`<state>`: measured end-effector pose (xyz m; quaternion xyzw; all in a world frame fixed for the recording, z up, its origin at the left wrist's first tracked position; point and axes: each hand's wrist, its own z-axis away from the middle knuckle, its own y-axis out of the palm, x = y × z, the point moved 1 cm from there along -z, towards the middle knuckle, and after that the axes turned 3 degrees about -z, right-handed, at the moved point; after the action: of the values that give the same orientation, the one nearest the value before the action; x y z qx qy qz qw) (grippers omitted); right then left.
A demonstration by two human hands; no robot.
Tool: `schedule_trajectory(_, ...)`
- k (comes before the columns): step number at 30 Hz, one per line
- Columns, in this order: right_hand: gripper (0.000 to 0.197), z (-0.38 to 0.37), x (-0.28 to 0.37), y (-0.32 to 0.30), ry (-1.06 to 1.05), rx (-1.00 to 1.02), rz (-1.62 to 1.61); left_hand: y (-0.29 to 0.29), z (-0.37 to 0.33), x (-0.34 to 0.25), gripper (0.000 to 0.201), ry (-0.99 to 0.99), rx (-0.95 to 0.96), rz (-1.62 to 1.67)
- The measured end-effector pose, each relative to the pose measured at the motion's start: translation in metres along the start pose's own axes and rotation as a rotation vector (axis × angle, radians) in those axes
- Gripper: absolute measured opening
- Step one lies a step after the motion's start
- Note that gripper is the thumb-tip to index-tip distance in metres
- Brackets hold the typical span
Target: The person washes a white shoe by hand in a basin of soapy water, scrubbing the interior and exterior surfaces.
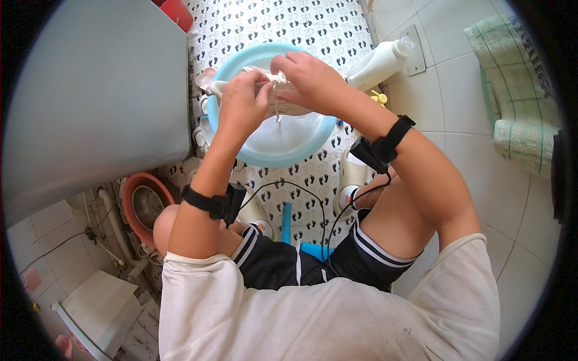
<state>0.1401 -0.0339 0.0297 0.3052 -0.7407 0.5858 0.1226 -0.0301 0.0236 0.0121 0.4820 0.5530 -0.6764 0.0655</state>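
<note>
The left hand [244, 101] pinches a pale cloth [293, 109]; the right hand [310, 81] curls over it, its grip unclear. The cloth hangs above a light-blue basin [274, 159]; keeping it low, inside the rim, should catch drips.

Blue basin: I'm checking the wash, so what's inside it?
Cloudy water shows in the near part; pale cloth, left hand and right hand hide what lies beneath them.

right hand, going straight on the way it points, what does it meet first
Most likely the pale cloth, then perhaps the left hand; depth here is hard to judge.
</note>
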Motion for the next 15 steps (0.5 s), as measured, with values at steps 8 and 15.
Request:
schedule_trajectory(8,0.013,-0.005,-0.001,0.004,0.170,0.104,-0.160,-0.002,0.001,0.002,0.013,0.058,0.001,-0.007)
schedule_trajectory(15,0.023,-0.014,-0.020,-0.008,0.544,0.135,-0.876,-0.016,0.002,-0.002,0.013,0.028,0.000,-0.120)
